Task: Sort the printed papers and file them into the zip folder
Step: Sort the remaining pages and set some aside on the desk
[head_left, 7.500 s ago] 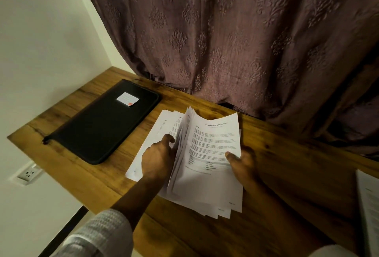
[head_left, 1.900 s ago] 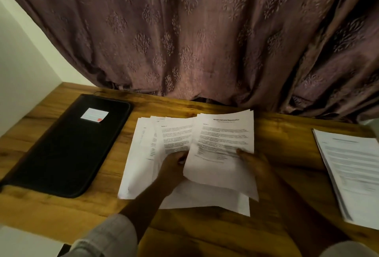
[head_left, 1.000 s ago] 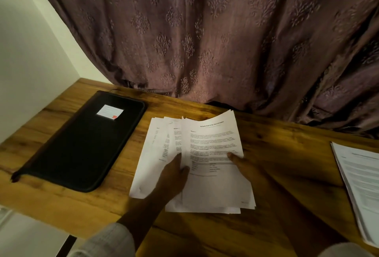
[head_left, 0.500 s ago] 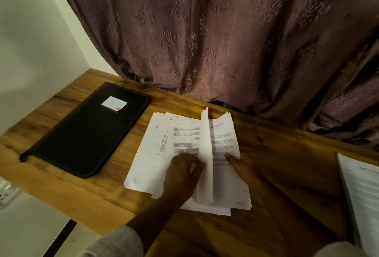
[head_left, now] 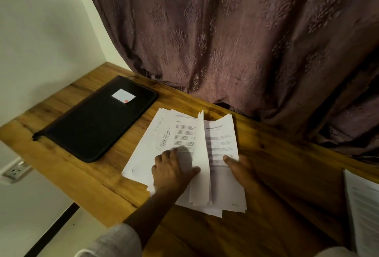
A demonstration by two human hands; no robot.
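While raised sheet [head_left: 202, 154] stands on edge at frame centre, left hand [head_left: 172, 170] props it with thumb, knuckles bent on fanned printed papers [head_left: 164, 140]; pinch or mere prop, cannot tell. Right hand [head_left: 240, 166] presses flat, fingers straight, on titled page beside it. Zip folder [head_left: 96, 121] lies upper left on wooden desk [head_left: 287, 164], apparently closed, apart from papers. Best: turn single sheet, check heading, keep right pile pinned, edges square. Second stack [head_left: 363, 205] at right edge.
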